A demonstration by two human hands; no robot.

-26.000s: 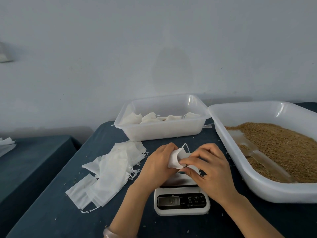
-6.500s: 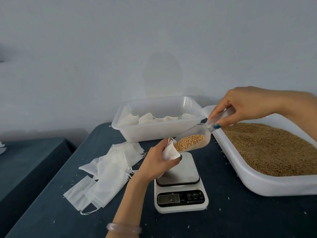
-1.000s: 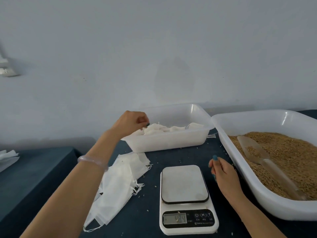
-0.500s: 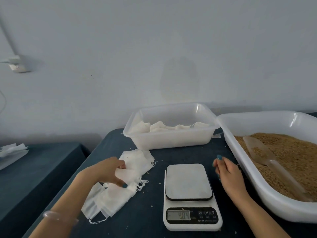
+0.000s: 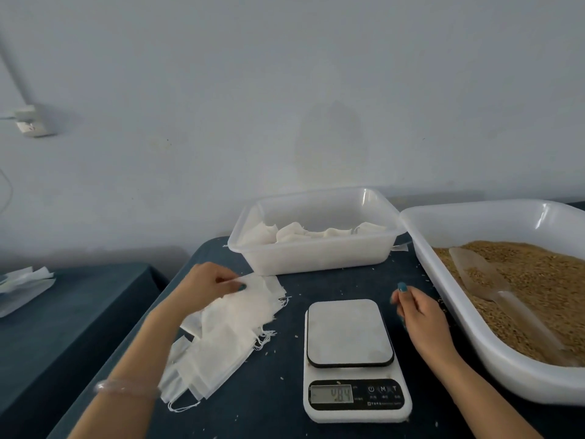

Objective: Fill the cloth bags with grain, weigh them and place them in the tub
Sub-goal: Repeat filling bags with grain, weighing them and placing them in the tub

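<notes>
left hand point(image 5: 207, 285) is at the far end of the pile point(image 5: 215, 359) of empty bags, thumb and fingers pinching the top bag point(image 5: 253, 301) by its far edge. Bag is motion-blurred, can't tell if it's clear of the pile. Clear bracelet point(image 5: 123, 388) on that wrist

right hand point(image 5: 421, 315) sits low over the surface point(image 5: 278, 391) between scale point(image 5: 348, 331) and bin point(image 5: 519, 380), fingers loosely curled, grasping nothing

scale is front centre, just right of the pile, display lit, digits too blurred to trust

tub point(image 5: 316, 258) is at the back behind pile and scale, its right corner just beside the bin's rim. Filled bags point(image 5: 297, 234) lie in it in a row

bin is on the right with grain point(image 5: 544, 280) in it. Clear scoop point(image 5: 478, 274) lies on the grain, bowl to the far side, handle toward the near rim

loose kernels scattered on the surface around scale and pile
</notes>
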